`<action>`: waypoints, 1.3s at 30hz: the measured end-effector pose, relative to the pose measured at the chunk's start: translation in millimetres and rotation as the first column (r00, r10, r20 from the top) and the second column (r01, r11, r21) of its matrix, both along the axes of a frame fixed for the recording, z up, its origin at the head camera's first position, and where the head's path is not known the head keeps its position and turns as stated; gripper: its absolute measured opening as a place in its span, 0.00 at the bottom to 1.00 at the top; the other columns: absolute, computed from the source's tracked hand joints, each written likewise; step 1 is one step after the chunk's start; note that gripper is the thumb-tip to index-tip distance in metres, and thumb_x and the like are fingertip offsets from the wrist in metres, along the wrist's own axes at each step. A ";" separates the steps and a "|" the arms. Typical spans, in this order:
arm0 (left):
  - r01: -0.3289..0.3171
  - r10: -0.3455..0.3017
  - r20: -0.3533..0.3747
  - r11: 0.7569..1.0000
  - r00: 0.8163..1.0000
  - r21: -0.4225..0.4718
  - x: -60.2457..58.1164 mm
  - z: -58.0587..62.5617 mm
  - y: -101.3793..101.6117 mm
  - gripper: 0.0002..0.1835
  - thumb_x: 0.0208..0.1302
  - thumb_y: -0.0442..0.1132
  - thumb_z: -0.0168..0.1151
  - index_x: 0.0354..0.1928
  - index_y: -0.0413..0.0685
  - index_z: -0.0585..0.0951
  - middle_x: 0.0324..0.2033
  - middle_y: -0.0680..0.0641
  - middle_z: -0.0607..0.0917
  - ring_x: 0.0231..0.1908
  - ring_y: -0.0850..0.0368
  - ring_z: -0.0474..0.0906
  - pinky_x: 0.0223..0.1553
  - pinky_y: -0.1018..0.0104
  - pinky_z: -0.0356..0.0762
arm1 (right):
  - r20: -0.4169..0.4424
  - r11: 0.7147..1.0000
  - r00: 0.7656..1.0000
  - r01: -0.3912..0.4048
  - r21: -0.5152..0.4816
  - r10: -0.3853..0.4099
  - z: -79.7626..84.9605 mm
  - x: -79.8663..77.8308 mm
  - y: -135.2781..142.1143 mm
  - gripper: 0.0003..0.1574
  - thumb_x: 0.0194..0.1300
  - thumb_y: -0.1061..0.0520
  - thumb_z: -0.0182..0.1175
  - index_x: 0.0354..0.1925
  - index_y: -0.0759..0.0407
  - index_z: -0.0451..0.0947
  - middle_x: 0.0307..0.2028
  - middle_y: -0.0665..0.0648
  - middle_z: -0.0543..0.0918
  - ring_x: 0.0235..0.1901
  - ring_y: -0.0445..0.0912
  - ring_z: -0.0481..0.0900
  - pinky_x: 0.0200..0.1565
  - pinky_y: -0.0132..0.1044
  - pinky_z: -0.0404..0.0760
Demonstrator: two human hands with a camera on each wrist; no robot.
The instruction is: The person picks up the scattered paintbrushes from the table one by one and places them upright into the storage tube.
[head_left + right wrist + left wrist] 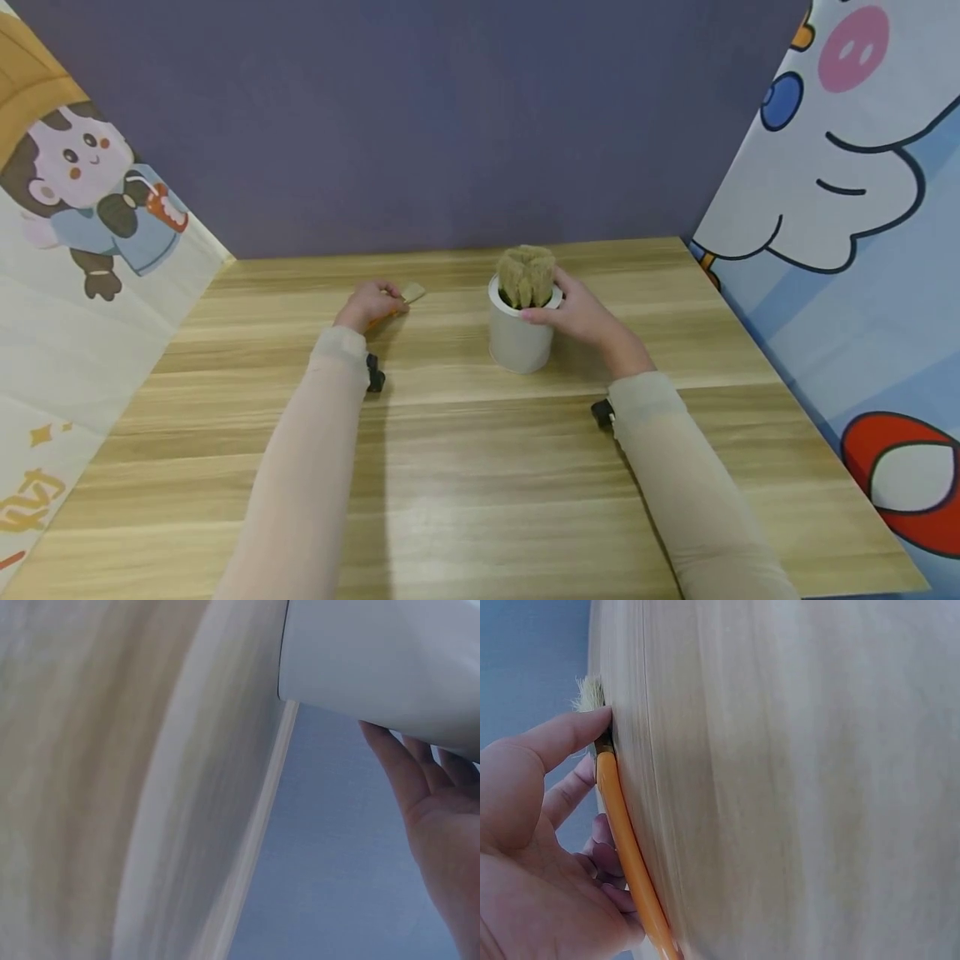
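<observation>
My left hand (372,305) is low over the left part of the table and pinches a paintbrush. The brush has an orange handle (628,844) and pale bristles (590,694); it lies along the wood, bristle end away from me. To its right stands an upright white cylindrical pot (519,340). A tan, bristly bundle (527,277) sticks up out of its dark opening; its lower part is hidden inside. My right hand (581,313) grips the pot near the rim, thumb at the front and fingers at the far right side. In the right wrist view those fingers (401,769) touch the pot's wall.
The wooden table (480,483) ends at a dark purple-grey wall (450,125) behind the pot. Cartoon-printed panels border it on the left (90,333) and right (847,333). Small black devices are on both wrists (375,373).
</observation>
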State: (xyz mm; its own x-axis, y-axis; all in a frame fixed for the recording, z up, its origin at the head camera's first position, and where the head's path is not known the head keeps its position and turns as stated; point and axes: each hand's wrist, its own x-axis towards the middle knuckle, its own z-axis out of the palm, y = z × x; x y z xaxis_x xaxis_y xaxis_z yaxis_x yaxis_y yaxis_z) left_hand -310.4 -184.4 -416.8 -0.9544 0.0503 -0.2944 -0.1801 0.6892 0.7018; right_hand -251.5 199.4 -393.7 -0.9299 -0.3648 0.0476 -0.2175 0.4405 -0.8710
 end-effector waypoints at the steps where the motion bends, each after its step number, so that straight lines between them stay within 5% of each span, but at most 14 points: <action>1: 0.000 0.000 0.002 1.000 1.000 0.000 0.5 1.0 -0.2 0.19 0.74 0.43 0.66 0.59 0.42 0.76 0.73 0.34 0.69 0.58 0.43 0.68 0.60 0.52 0.68 | -0.002 1.000 1.000 0.000 -0.002 0.000 0.1 -0.1 -0.1 0.60 0.65 0.45 0.76 0.84 0.48 0.55 0.81 0.63 0.63 0.81 0.61 0.60 0.79 0.64 0.60; 7: -0.122 0.128 -0.048 0.985 0.991 0.121 -1.9 10.7 -0.7 0.23 0.76 0.43 0.63 0.66 0.37 0.77 0.69 0.35 0.75 0.59 0.45 0.74 0.63 0.52 0.73 | 0.005 1.000 1.000 0.000 -0.025 0.000 1.8 0.5 -0.3 0.60 0.65 0.47 0.75 0.84 0.48 0.54 0.82 0.64 0.62 0.81 0.61 0.61 0.79 0.64 0.61; 12: -0.239 0.294 -0.162 0.926 0.942 0.292 1.7 43.5 5.5 0.21 0.76 0.45 0.65 0.62 0.38 0.80 0.59 0.42 0.80 0.57 0.48 0.77 0.63 0.54 0.76 | 0.011 0.999 1.000 0.004 -0.036 -0.003 2.0 1.9 0.3 0.59 0.65 0.49 0.76 0.84 0.48 0.55 0.81 0.64 0.62 0.80 0.62 0.62 0.79 0.65 0.61; 19: -0.087 0.242 -0.285 0.881 0.927 0.465 34.1 114.2 34.9 0.25 0.72 0.51 0.71 0.64 0.47 0.83 0.60 0.50 0.81 0.67 0.50 0.74 0.72 0.50 0.71 | 0.014 0.999 1.000 0.001 -0.041 0.000 2.9 3.5 0.5 0.59 0.65 0.49 0.76 0.84 0.47 0.55 0.82 0.62 0.61 0.80 0.61 0.61 0.78 0.66 0.62; 25: 0.081 0.197 -0.387 0.800 0.901 0.595 77.9 148.8 77.6 0.20 0.67 0.45 0.76 0.58 0.47 0.85 0.48 0.54 0.87 0.58 0.54 0.80 0.66 0.55 0.74 | 0.025 1.000 1.000 0.004 -0.024 -0.004 2.3 3.5 -0.4 0.61 0.65 0.45 0.76 0.85 0.47 0.53 0.82 0.62 0.61 0.81 0.61 0.61 0.78 0.64 0.63; 27: 0.128 0.182 -0.435 0.796 0.882 0.592 89.0 153.9 91.1 0.18 0.66 0.44 0.77 0.55 0.48 0.86 0.45 0.55 0.88 0.55 0.55 0.81 0.60 0.57 0.76 | 0.024 1.000 1.000 0.010 -0.026 -0.010 2.4 3.8 -0.4 0.61 0.65 0.44 0.76 0.84 0.47 0.54 0.82 0.62 0.61 0.81 0.60 0.61 0.79 0.63 0.62; 32: 0.196 0.129 -0.535 0.838 0.835 0.509 99.3 150.9 116.0 0.16 0.67 0.47 0.76 0.52 0.51 0.87 0.45 0.54 0.89 0.49 0.55 0.80 0.46 0.59 0.77 | 0.005 0.999 1.000 0.011 -0.051 -0.010 3.0 5.4 0.6 0.59 0.65 0.46 0.77 0.83 0.47 0.56 0.80 0.62 0.65 0.79 0.60 0.65 0.78 0.64 0.63; 39: 0.218 0.066 -0.549 0.873 0.833 0.437 98.8 131.1 132.3 0.15 0.71 0.49 0.73 0.54 0.53 0.85 0.49 0.51 0.87 0.47 0.54 0.77 0.47 0.58 0.76 | 0.015 0.998 1.000 -0.013 -0.060 0.013 1.2 4.2 -0.4 0.58 0.65 0.46 0.76 0.83 0.48 0.56 0.79 0.62 0.66 0.77 0.60 0.66 0.77 0.65 0.63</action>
